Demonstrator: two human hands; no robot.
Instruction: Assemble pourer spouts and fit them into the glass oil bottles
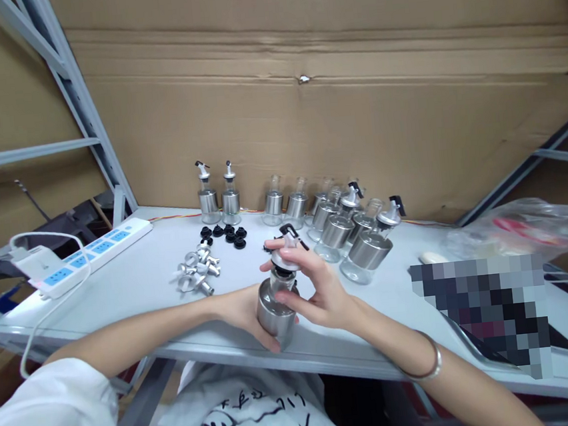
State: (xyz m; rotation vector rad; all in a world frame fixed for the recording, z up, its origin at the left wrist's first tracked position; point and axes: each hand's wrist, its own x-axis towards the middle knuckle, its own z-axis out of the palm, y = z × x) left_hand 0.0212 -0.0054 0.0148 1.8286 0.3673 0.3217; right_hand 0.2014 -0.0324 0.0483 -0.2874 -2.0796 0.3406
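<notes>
Near the front edge of the table stands a glass oil bottle (277,315) with a steel sleeve, roughly upright. My left hand (246,316) is wrapped round its body. At its neck is a silver pourer top (285,258) with a black flip lid, and my right hand (315,283) has its fingers closed round that top. Left of the hands lie a pile of silver pourer parts (198,269) and several black stoppers (226,233). Whether the pourer is fully seated in the neck is hidden by my fingers.
Two bottles with pourers (207,205) stand at the back left. Several more bottles (336,228), some topped, stand behind and right of my hands. A power strip (97,256) lies left; a plastic bag (516,227) and a blurred-out dark flat object (479,315) lie right.
</notes>
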